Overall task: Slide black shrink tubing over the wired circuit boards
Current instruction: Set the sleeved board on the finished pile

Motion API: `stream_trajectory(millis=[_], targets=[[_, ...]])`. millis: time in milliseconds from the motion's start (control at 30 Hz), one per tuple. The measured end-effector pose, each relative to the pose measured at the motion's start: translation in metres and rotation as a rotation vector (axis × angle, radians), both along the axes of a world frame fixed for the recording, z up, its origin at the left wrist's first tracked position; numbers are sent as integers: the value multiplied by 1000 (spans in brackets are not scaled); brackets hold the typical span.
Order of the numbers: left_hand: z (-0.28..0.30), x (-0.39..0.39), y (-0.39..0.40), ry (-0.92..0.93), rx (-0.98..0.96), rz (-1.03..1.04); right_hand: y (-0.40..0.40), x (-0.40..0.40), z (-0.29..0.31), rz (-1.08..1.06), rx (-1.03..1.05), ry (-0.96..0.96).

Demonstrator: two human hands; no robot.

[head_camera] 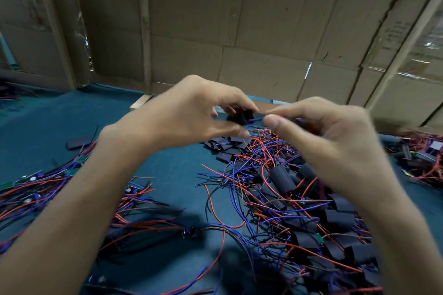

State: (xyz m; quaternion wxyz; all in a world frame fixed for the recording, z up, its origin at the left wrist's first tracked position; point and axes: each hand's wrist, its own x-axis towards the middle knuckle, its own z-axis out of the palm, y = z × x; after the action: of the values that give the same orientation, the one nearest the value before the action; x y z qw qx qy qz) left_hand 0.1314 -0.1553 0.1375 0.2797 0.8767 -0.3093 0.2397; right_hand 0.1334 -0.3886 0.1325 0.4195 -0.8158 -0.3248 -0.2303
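Both hands are raised above the bench (167, 175), which has a dark teal cover, and they meet near the middle of the view. The left hand (189, 112) has its fingers curled round a piece of black shrink tubing (239, 116), pinching it between thumb and fingertips, so the tube sits right at that hand's fingertips, well clear of the bench. The right hand (318, 132) is just beside it, thumb and forefinger pressed together on something thin; a bit of blue wire (256, 120) pokes out between the two hands toward the tubing, but it's too blurred to say whether there's a board on the end of it. Down on the bench, the right side is a big tangle of red, blue and black leads with loads of boards already in black sleeves (335, 220) mixed through it. A small heap of flat cut tubing pieces (227, 146) lies below the left hand's fingers. Over on the left there's a pile of bare wired circuit boards (31, 187), green ends showing, and one loose black piece (78, 143) sits apart near the left wrist. Cardboard sheets (239, 19) stand up as a wall behind the bench.
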Motion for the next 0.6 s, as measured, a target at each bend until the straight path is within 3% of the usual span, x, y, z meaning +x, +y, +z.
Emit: stream_trajectory(millis=[167,233,333,433,600], targets=[[-17,7,-28,-76,107,21,12,7,-10,97,-27,206],[-25,11,-36,-60,98,39,7,13,-11,103,57,260],[-35,16,-44,29,-63,61,-4,20,-9,92,309,392],[-38,17,-47,9,-189,84,-14,25,-11,21,303,403],[-40,18,-43,-120,-25,140,-11,23,-12,144,291,500]])
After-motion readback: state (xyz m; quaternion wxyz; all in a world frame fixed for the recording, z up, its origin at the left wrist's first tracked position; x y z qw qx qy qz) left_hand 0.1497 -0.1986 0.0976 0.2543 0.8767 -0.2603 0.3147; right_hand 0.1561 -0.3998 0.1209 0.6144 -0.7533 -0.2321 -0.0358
